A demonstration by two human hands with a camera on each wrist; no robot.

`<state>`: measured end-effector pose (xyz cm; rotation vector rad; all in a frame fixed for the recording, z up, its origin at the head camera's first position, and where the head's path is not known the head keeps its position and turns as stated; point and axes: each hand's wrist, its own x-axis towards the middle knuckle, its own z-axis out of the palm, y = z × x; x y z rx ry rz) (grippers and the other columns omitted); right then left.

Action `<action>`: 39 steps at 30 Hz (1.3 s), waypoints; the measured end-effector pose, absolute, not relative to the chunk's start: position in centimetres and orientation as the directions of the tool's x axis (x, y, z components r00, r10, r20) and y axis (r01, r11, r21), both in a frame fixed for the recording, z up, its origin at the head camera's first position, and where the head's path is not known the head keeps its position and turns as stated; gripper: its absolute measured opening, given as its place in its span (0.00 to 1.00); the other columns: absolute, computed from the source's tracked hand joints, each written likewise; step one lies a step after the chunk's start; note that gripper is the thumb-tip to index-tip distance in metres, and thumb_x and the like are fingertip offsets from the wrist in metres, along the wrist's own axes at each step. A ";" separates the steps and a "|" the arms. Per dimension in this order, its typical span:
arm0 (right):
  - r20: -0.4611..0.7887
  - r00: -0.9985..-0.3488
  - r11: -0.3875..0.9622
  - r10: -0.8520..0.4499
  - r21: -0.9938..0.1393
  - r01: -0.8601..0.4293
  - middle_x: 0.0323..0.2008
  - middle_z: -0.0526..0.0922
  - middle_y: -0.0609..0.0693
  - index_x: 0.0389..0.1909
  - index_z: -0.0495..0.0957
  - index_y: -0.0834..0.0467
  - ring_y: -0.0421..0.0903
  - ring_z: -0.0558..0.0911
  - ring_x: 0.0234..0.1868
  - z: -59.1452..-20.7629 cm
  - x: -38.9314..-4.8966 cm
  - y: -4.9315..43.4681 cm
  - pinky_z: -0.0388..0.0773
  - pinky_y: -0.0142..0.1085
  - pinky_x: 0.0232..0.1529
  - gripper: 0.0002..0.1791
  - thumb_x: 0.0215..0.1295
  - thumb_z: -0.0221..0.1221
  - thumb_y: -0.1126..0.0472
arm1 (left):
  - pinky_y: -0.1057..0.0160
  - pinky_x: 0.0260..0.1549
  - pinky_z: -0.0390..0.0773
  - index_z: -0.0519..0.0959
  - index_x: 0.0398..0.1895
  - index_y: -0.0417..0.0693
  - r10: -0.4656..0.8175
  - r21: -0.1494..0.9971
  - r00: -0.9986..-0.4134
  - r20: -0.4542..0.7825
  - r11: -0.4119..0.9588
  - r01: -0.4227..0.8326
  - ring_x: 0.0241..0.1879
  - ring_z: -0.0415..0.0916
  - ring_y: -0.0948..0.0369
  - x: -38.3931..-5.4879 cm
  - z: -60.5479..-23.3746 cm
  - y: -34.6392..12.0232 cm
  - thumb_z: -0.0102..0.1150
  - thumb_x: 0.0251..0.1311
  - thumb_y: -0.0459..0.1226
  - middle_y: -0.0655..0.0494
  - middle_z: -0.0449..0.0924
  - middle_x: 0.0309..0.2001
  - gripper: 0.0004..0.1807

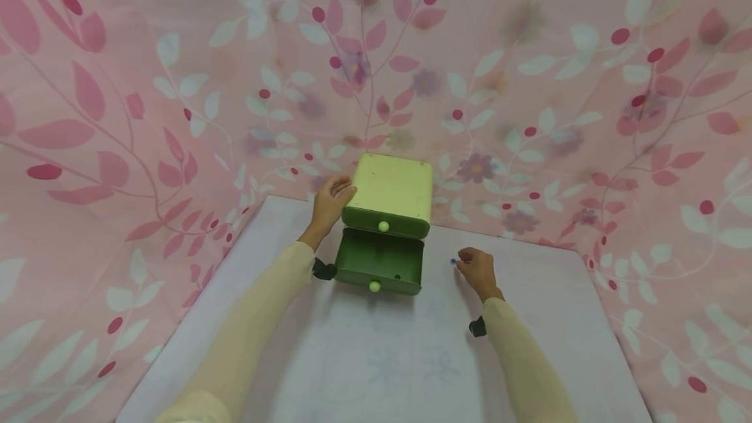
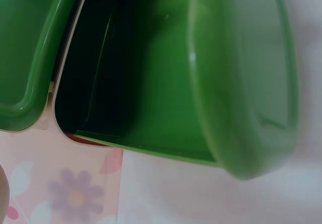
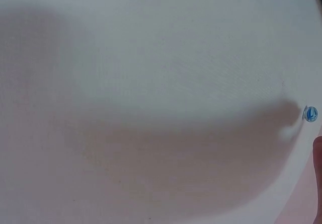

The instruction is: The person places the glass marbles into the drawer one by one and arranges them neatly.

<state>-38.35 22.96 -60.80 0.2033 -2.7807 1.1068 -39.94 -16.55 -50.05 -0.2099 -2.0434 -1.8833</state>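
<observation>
A small light-green two-drawer cabinet (image 1: 392,185) stands at the back of the table, with its lower green drawer (image 2: 241,83) pulled out. Against the cabinet's left side rests my left hand (image 1: 333,202), thumb near the top edge. Inside the drawer, near its front, lies a small dark ball (image 1: 397,277). To the right of the cabinet, a clear marble with a blue swirl (image 3: 311,114) is on the white tabletop. My right hand (image 1: 478,271) is beside this marble, fingers bent loosely towards it. One fingertip (image 3: 318,148) shows slightly apart from the marble in the right wrist view.
The upper drawer (image 1: 352,217) is closed, with a round pale knob. Pink leaf-patterned cloth (image 1: 517,116) hangs behind the table and along both sides. The white table (image 1: 352,358) extends towards me in front of the cabinet.
</observation>
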 end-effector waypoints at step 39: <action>0.057 -0.998 0.766 -0.031 -0.640 -0.060 0.37 0.85 0.58 0.40 0.84 0.66 0.54 0.81 0.40 -62.0 -38.5 21.4 0.80 0.49 0.45 0.10 0.57 0.61 0.73 | 0.51 0.64 0.69 0.69 0.63 0.31 -0.089 0.935 -0.932 0.352 0.073 0.346 0.65 0.65 0.41 -37.6 -47.3 -16.2 0.59 0.65 0.30 0.33 0.70 0.62 0.24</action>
